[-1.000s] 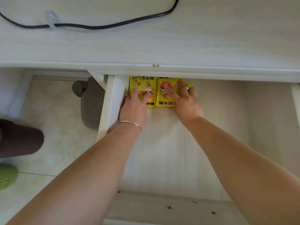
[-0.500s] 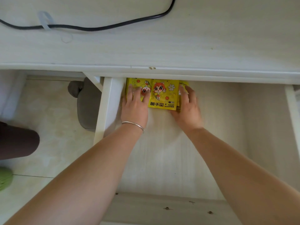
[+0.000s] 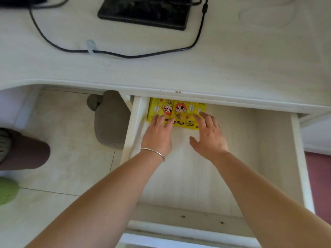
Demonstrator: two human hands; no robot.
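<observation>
Hand-warmer packets (image 3: 176, 111), where are they lying right now?

They are lying flat on the floor of the open drawer (image 3: 197, 185), in its far left corner. Two yellow ones are showing, side by side and overlapping a little. Their far ends are tucking under the desk top (image 3: 232, 65) at the drawer's far edge.

What is the left hand doing?

The left hand (image 3: 157, 136) is reaching into the drawer close to its left wall. Its fingers are stretching out straight and slightly spread, and the fingertips are resting on the near part of the left packet (image 3: 157, 109). It is not gripping anything. A thin bracelet (image 3: 154, 152) is sitting on that wrist, over the drawer's floor.

And the right hand?

The right hand (image 3: 209, 137) is reaching in towards the middle of the drawer, fingers straight and fanned out. Its fingertips are lying on the near right part of the right packet (image 3: 188, 110), while the thumb is pointing sideways over the bare drawer floor. It is holding nothing either.

Is anything else showing around the drawer?

Beyond the drawer's far edge, a black cable (image 3: 125, 55) is looping across the desk top, and a flat black device (image 3: 145, 13) is lying farther back. Just left of the drawer's left wall, a grey padded thing (image 3: 111, 122) is standing on the pale floor.
</observation>
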